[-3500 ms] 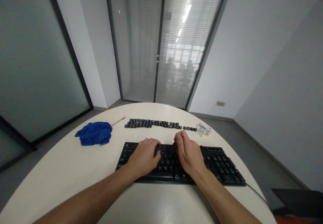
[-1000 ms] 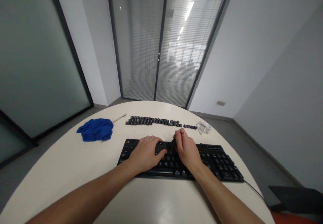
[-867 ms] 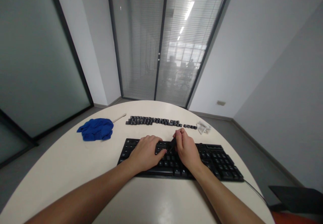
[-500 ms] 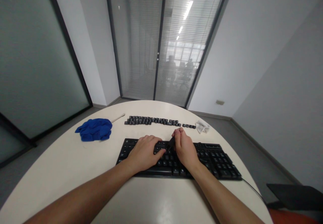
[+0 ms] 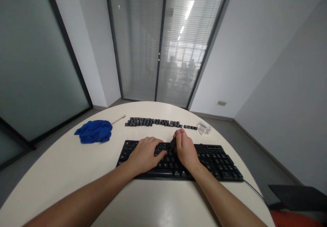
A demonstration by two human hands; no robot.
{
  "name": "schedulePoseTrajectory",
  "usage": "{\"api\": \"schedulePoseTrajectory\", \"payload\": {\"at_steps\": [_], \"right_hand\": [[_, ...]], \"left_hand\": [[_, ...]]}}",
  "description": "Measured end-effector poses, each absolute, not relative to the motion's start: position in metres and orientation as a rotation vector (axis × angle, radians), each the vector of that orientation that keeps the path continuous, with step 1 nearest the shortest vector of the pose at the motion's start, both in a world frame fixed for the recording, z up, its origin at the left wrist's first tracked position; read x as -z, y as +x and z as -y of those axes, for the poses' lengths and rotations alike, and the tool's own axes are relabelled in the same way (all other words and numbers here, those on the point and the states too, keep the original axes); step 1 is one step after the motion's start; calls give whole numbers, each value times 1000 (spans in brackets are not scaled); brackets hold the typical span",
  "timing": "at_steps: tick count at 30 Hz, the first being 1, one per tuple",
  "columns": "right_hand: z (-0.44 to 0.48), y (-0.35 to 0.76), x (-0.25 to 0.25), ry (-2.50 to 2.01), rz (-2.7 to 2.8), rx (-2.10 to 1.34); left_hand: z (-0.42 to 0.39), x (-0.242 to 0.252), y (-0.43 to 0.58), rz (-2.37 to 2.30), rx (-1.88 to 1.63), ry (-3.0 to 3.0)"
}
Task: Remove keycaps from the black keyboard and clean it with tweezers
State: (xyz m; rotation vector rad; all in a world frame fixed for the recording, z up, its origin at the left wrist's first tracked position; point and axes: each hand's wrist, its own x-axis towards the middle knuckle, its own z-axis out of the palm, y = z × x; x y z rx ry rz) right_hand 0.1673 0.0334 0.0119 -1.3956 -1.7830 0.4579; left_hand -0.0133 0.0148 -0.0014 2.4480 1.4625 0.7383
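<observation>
A black keyboard lies on the round cream table, some of its key places bare. My left hand rests across its left half, fingers stretched toward the far edge and thumb reaching to the middle. In my right hand is a small black tool, slanting down to the keys close to my left thumb. Its exact kind cannot be made out, and its lower end is hard to see against the black keys.
Loose black keycaps lie in rows behind the keyboard. Left of them are a blue cloth and a thin pale stick; right, a crumpled white tissue. A cable runs off the right edge, near a dark chair.
The black tool tilts slightly differently in my right hand, its tip still among the keys. Both hands stay almost in place; the whole view has shifted a little.
</observation>
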Motion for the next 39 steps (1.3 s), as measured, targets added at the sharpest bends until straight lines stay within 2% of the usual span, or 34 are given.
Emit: {"api": "schedulePoseTrajectory", "payload": {"at_steps": [23,39], "right_hand": [[-47,172,-1,-1334,1652,-567],[-41,171,-5,-1341,1644,-554]], "left_hand": [[-15,-5,-13,-1441,-692,2430],[-14,-6,-11,-1299,-911,2412]]}}
